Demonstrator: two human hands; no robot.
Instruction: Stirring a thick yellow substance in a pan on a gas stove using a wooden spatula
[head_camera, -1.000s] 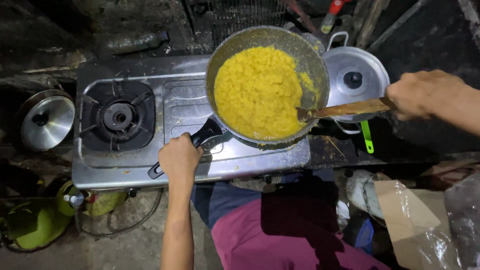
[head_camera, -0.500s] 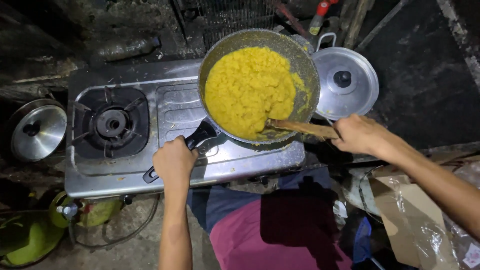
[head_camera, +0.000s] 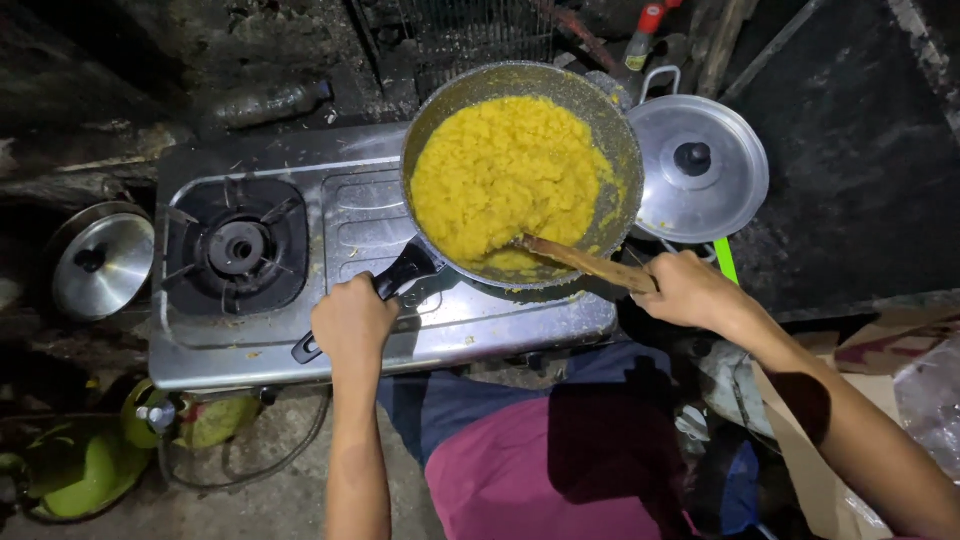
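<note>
A metal pan (head_camera: 612, 120) full of yellow mashed food (head_camera: 505, 175) sits on the right burner of a two-burner gas stove (head_camera: 360, 215). My left hand (head_camera: 352, 322) grips the pan's black handle (head_camera: 408, 268) at the stove's front. My right hand (head_camera: 688, 290) holds a wooden spatula (head_camera: 580, 260), whose blade digs into the near edge of the yellow food.
The left burner (head_camera: 236, 246) is bare. A lidded pot (head_camera: 695, 168) stands right of the pan, and another lid (head_camera: 100, 265) lies left of the stove. A green gas cylinder (head_camera: 85, 465) sits at lower left, a plastic bottle (head_camera: 270, 103) behind the stove, cardboard (head_camera: 835, 470) at lower right.
My right hand has swung the spatula from the pan's right side round to its near edge and come closer to me. The left hand has stayed on the handle.
</note>
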